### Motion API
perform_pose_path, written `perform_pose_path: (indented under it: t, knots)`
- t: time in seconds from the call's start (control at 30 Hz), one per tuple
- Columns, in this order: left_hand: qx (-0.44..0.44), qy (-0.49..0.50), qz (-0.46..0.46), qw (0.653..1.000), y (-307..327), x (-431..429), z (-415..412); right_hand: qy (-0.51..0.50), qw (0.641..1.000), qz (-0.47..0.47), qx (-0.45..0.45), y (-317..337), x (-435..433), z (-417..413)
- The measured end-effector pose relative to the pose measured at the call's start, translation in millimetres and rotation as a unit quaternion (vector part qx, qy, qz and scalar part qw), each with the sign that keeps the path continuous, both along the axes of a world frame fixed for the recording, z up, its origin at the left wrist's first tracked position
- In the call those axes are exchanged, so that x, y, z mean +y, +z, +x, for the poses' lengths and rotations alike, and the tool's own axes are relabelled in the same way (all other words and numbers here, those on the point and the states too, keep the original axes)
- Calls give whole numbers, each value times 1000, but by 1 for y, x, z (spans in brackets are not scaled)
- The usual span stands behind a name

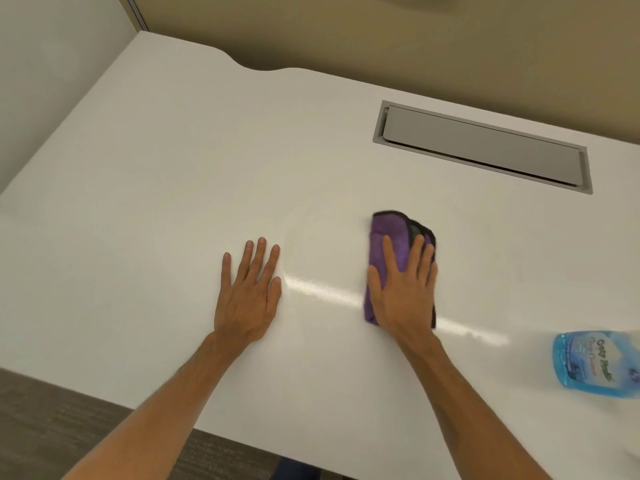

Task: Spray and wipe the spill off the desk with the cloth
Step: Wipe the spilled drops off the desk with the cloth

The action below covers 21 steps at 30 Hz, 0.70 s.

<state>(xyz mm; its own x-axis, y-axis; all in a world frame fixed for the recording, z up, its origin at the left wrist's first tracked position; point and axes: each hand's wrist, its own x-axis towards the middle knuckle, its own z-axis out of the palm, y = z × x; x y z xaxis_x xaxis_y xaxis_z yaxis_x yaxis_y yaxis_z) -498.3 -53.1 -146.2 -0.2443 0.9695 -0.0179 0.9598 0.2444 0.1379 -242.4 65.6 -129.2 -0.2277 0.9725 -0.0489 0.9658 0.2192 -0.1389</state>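
The folded purple cloth is pressed flat under the open right hand for wiping, while the empty, spread left hand braces on the surface, the spray bottle parked aside.

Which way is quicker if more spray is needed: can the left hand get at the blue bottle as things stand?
Probably not: the left hand lies flat, with the right hand on the cloth before the blue bottle.
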Motion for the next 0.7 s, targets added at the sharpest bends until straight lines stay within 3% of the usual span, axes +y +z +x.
perform_pose_path:
  t: [0.23, 0.43, 0.7]
  knots:
    - [6, 5, -7, 1000, -2, 0, 0, -46, 999, -13, -15, 0, -56, 70]
    - [17, 5, -5, 1000, -4, 1, 0, -20, 1000, -17, -11, 9, 24, 50]
    - [16, 1, 15, 1000, -8, 0, 0, 94, 995, -24, -17, 1, 119, -34]
